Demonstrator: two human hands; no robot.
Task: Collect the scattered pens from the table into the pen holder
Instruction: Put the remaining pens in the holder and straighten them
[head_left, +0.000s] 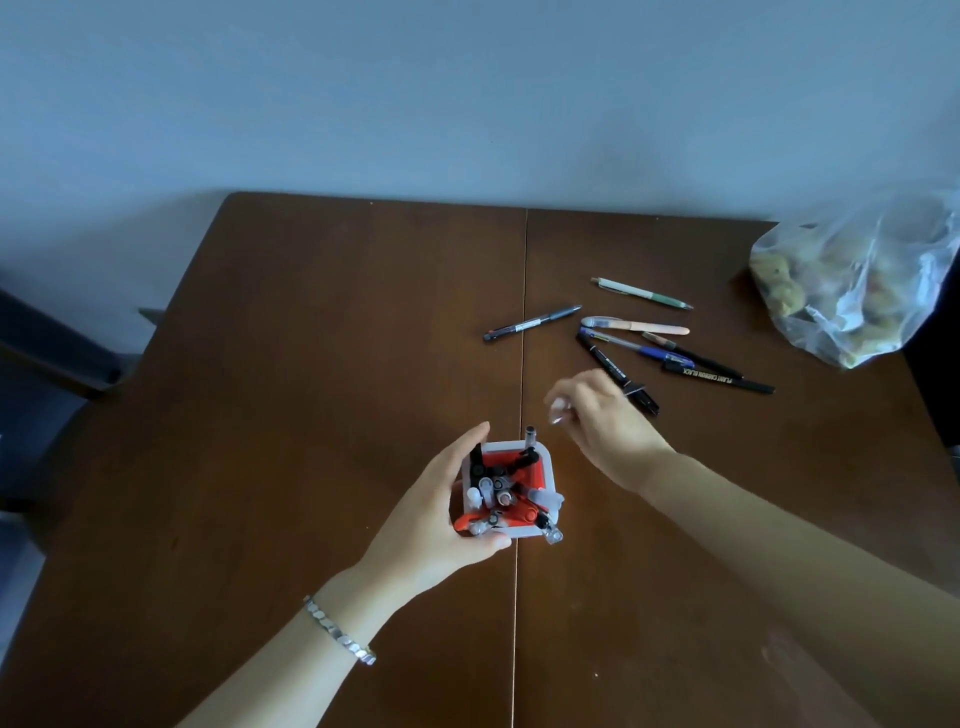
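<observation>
A square white pen holder (511, 445) with a red inside stands on the brown table (311, 364), packed with several pens. My left hand (441, 504) is wrapped around its left side. My right hand (602, 431) hovers just up and right of the holder, fingers loosely curled, slightly blurred, with nothing visible in it. Several loose pens lie beyond it: a grey pen (532, 323), a white-green pen (641, 293), a peach pen (636, 326), a blue pen (634, 348), a black marker (615, 371) partly under my fingers, and a lettered black pen (719, 378).
A clear plastic bag (852, 291) of brownish lumps sits at the table's far right edge. A seam runs down the table's middle. A dark chair (41, 343) stands off the left side. A pale wall lies behind.
</observation>
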